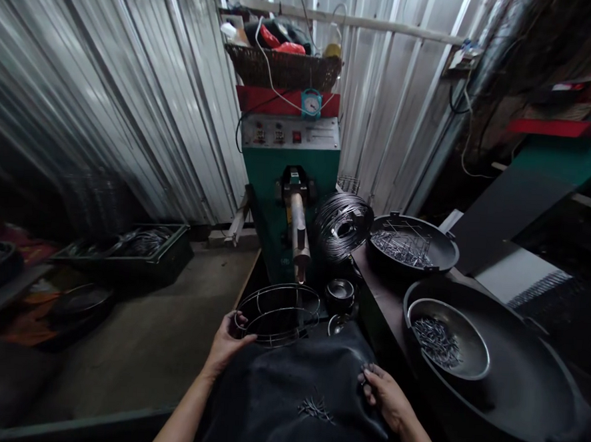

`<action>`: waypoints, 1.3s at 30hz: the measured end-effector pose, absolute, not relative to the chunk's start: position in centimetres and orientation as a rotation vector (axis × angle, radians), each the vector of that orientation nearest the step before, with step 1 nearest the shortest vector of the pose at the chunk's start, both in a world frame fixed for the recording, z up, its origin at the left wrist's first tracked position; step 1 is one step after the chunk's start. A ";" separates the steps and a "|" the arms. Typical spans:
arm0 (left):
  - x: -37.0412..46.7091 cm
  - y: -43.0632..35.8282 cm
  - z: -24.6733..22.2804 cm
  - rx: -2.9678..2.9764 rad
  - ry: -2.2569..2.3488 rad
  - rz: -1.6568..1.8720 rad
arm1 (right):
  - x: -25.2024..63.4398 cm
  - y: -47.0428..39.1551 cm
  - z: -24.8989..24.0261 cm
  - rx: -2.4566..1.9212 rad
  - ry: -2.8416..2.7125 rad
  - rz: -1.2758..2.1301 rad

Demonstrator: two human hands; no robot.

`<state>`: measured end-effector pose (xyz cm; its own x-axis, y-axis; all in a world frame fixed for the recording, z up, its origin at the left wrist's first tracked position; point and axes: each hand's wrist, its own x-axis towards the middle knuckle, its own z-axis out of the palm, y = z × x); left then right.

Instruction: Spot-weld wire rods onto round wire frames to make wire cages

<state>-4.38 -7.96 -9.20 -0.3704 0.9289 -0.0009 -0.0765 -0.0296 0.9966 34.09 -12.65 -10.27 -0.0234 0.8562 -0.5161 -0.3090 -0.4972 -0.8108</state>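
My left hand (pixel 228 343) is closed on the near left side of a round wire frame (pixel 281 309), made of thin metal rings joined by short cross wires. The frame is held just in front of a green welding machine (pixel 304 161), below its jutting metal arm (pixel 299 231). Over my lap lies a black apron (pixel 265 392), with a small heap of short metal wire pieces (pixel 315 409) on it. My right hand (pixel 384 392) is at the apron's right side, its fingertips pinched together. What is between them, if anything, is too small to make out.
To the right, a large black pan (pixel 521 375) holds a metal bowl (pixel 482 349) of wire pieces. Another black pan (pixel 413 267) with wire parts stands behind it. A wire coil (pixel 342 227) is beside the machine. At left is a green bin (pixel 123 257).
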 end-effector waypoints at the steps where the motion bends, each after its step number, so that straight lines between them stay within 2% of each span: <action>1: -4.5 -7.9 -9.7 0.946 1.397 1.537 | 34.1 -12.6 -10.3 -1.372 -0.632 1.663; 8: -4.5 -7.3 -12.3 0.923 1.326 1.561 | 34.0 -12.6 -10.5 -1.399 -0.660 1.655; 22: -2.1 -6.9 -12.2 0.705 1.306 1.554 | 34.1 -12.6 -9.7 -1.355 -0.516 1.697; 31: -0.8 -9.1 -6.9 0.486 1.311 1.536 | 34.5 -9.9 -8.5 -1.359 -0.723 1.339; 35: -0.1 -9.2 -4.0 0.356 1.373 1.520 | 33.5 -9.5 -9.3 -1.505 -1.035 1.351; 39: 0.2 -7.3 -2.1 0.296 1.364 1.553 | 33.1 -9.1 -10.1 -1.517 -1.088 1.430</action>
<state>0.20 -7.34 -2.10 -0.4646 0.7847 -0.4104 -0.5081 0.1434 0.8493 33.08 -9.07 -10.08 0.0053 0.9406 -0.3395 0.0762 -0.3389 -0.9377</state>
